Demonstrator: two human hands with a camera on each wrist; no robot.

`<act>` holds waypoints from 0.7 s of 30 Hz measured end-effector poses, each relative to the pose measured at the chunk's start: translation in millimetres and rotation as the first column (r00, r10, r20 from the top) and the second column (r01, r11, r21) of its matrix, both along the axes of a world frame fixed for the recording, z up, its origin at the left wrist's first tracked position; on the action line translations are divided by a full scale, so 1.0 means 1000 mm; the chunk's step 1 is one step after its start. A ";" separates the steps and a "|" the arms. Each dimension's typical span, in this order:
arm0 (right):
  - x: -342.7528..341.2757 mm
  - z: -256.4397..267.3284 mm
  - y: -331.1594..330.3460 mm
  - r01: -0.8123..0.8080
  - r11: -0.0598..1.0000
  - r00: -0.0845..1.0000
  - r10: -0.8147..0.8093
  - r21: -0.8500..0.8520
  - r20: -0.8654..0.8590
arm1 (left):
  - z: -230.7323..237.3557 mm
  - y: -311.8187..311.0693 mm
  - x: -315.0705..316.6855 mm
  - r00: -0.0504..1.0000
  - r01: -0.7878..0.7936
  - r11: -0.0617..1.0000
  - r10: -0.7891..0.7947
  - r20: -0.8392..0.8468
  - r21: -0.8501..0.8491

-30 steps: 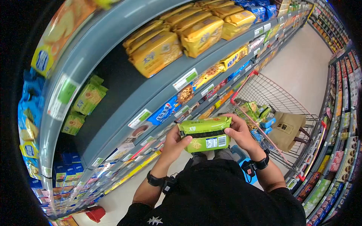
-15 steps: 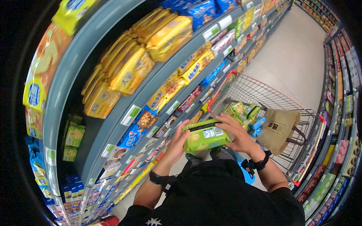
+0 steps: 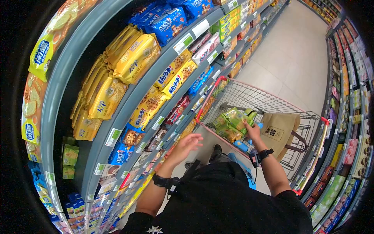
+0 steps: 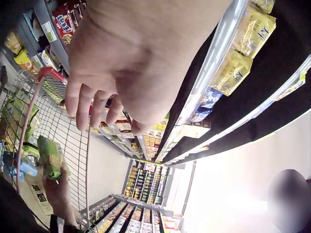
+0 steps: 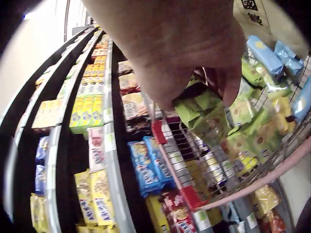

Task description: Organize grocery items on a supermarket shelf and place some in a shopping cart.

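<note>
In the head view the right hand [image 3: 253,132] is over the shopping cart [image 3: 269,93], gripping a green biscuit pack beside other green packs [image 3: 230,121]. The right wrist view shows thumb and fingers of that hand [image 5: 194,53] round one end of the green pack [image 5: 206,114], above the packs lying in the cart. The left hand [image 3: 186,147] is held in the air between the body and the shelves, fingers extended and holding nothing. From the left wrist, the empty left hand [image 4: 131,68] shows large, with the right hand [image 4: 58,191] and its green pack [image 4: 51,155] beyond.
A brown bag [image 3: 278,134] and blue packs [image 3: 240,146] lie in the cart. Shelves with yellow packs [image 3: 107,97] and blue packs [image 3: 167,27] line the left side. More stocked shelves [image 3: 356,117] run along the right; a floor aisle [image 3: 300,46] lies between.
The left hand has let go of the green pack. The right hand has carried it rightward into the cart area. The view has shifted along the shelves, and the cart appears further left.
</note>
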State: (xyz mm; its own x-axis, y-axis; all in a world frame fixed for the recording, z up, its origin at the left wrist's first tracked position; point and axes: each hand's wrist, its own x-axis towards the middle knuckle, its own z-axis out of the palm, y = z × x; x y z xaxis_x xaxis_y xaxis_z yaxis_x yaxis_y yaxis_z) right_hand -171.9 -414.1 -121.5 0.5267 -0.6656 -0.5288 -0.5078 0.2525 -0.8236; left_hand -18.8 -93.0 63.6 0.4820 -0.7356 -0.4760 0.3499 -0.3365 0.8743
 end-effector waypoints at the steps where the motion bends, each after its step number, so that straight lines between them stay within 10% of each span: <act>1: -0.004 -0.015 -0.006 0.006 1.000 0.999 -0.005 0.014 -0.053 | 0.000 0.002 0.000 1.000 -0.001 1.000 0.000 0.020 0.011; 12: 0.019 -0.124 0.008 0.149 0.935 0.988 -0.126 0.323 -0.089 | -0.006 0.061 -0.011 0.979 -0.200 0.980 0.200 0.046 0.002; 14: 0.032 -0.114 0.017 -0.167 0.961 0.958 0.210 0.219 -0.192 | -0.007 0.077 -0.013 0.966 -0.253 0.968 0.253 0.058 -0.011; 21: 0.095 -0.036 0.093 -0.524 0.831 0.851 0.518 0.186 0.084 | -0.003 0.154 -0.016 0.832 -0.525 0.835 0.544 0.110 -0.165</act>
